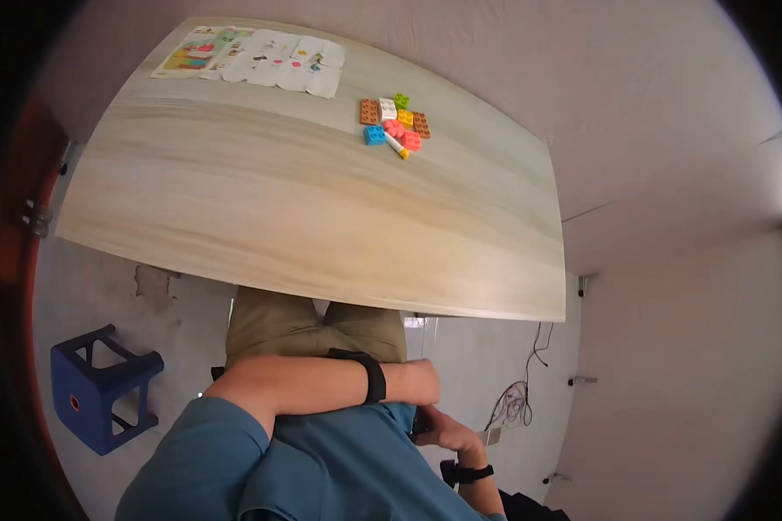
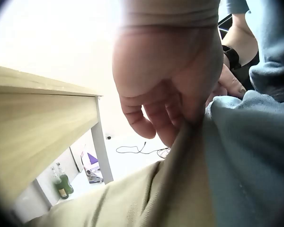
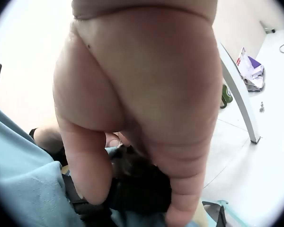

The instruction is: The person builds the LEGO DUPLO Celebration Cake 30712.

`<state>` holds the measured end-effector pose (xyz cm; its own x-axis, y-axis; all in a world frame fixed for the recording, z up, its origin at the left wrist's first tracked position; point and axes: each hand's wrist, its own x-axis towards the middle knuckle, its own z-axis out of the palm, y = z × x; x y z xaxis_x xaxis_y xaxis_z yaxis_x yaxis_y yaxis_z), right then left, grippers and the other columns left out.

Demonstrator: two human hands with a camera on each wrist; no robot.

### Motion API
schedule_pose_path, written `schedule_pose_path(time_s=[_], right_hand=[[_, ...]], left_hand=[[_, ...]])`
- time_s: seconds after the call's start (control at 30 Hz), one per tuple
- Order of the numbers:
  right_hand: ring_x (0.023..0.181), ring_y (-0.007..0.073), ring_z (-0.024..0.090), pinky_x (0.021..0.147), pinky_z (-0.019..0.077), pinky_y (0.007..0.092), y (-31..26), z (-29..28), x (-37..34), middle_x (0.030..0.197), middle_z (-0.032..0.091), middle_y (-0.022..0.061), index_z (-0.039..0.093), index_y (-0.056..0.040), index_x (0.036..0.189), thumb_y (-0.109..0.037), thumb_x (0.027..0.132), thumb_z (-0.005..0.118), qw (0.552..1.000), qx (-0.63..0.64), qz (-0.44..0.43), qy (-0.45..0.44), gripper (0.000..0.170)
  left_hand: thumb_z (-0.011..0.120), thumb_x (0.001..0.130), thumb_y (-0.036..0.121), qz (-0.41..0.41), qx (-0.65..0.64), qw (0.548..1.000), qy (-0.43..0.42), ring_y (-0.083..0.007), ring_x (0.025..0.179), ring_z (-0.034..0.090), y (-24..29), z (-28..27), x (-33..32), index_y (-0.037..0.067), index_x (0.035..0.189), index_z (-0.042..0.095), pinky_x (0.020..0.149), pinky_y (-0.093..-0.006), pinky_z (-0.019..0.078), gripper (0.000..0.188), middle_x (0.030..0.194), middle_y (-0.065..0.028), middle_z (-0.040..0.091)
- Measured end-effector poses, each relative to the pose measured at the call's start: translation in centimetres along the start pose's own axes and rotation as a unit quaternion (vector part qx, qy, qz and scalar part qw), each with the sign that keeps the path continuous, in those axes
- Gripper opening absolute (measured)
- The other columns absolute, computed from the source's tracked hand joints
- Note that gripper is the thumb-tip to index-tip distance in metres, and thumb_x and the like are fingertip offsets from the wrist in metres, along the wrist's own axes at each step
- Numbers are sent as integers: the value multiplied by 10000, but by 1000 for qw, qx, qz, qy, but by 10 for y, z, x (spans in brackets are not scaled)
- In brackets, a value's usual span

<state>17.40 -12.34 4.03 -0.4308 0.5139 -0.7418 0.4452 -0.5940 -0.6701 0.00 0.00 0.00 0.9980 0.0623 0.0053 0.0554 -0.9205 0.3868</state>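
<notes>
Both hands are low at the person's right hip, below the tabletop. My left hand [image 1: 413, 382] reaches across the waist; in the left wrist view its fingers [image 2: 154, 116] hang loosely curled, and its thumb comes down beside a fold of the brown trousers [image 2: 128, 201]. My right hand [image 1: 450, 431] faces it closely. In the right wrist view, the right thumb and fingers [image 3: 182, 189] curl round a black object [image 3: 137, 182] at the hip, against the blue shirt [image 3: 31, 189]. The kind of object cannot be made out, as the hand hides much of it.
Toy building blocks [image 1: 395, 122] lie grouped toward the back of the table [image 1: 313, 208], with printed sheets [image 1: 282, 61] at its back left. A blue stool [image 1: 104, 391] stands on the floor at left, cables [image 1: 514, 404] lie at right. Green bottles [image 2: 62, 182] show below the table.
</notes>
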Motion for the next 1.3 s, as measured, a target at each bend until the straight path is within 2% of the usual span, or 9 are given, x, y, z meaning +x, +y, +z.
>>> schedule_pose_path(time_s=[0.13,0.27,0.53,0.7,0.83,0.93,1.0,1.13,1.3], right_hand=[[1445,196,455,1194,380,370,15,18,-8,1586,486,100,273,-7,1658,91,844,773,995,93,-29,-27,960],[1082,172,702,930,562,345,8,28,3,1179,751,65,623,12,1350,94,833,780,986,39,-34,158,547],[870,140,733,756,583,335,42,54,23,916,788,103,729,17,1041,12,807,838,939,-109,-109,306,258],[995,342,768,844,582,388,64,22,75,978,765,207,714,-6,1073,-117,878,798,866,-214,-279,355,239],[1056,356,752,875,580,403,-2,26,78,987,756,241,737,-12,1045,-140,904,770,877,-201,-334,280,193],[1076,291,747,947,573,391,-67,5,21,1084,783,179,761,-58,1181,-196,951,751,928,-339,-58,144,269],[1060,309,760,923,590,393,-133,-15,-5,1136,790,152,738,-87,1307,-229,964,751,913,-399,-17,79,371],[889,242,733,810,568,346,-234,-52,16,998,749,164,761,-3,1114,-193,952,786,861,-296,-250,329,251],[766,289,677,717,536,396,-355,-99,81,858,710,172,720,31,859,-246,892,780,757,-340,-342,440,286]], left_hand=[[710,841,173,12,-29,999,34,-318,871,787,21,-9,-20,137,910,824,678,-451,615,138,891,-83,807],[708,834,185,14,-6,999,39,-299,868,786,16,-11,-16,155,926,823,695,-440,614,150,888,-96,803],[701,814,190,25,-45,998,33,-344,878,772,27,-12,-31,155,952,823,706,-486,604,187,895,-93,800],[686,817,157,1,-46,995,83,-374,900,760,18,-7,-34,116,949,791,731,-503,599,174,915,-143,785],[696,820,151,-39,-171,973,148,-388,932,749,7,-26,-77,94,987,759,774,-497,600,188,967,-175,774],[668,871,163,-104,-159,976,103,-372,1006,730,9,-81,-117,63,1016,696,795,-504,590,178,1037,-142,744],[674,868,173,-139,-63,962,228,-362,973,723,-7,-109,-142,76,1047,689,810,-499,588,204,1025,-122,730],[683,827,141,-230,73,849,469,-325,976,697,-73,-182,-222,95,965,707,843,-481,568,147,984,-106,696],[690,814,122,-461,177,722,484,-342,964,664,-155,-240,-312,77,907,692,814,-505,534,104,901,-123,645]])
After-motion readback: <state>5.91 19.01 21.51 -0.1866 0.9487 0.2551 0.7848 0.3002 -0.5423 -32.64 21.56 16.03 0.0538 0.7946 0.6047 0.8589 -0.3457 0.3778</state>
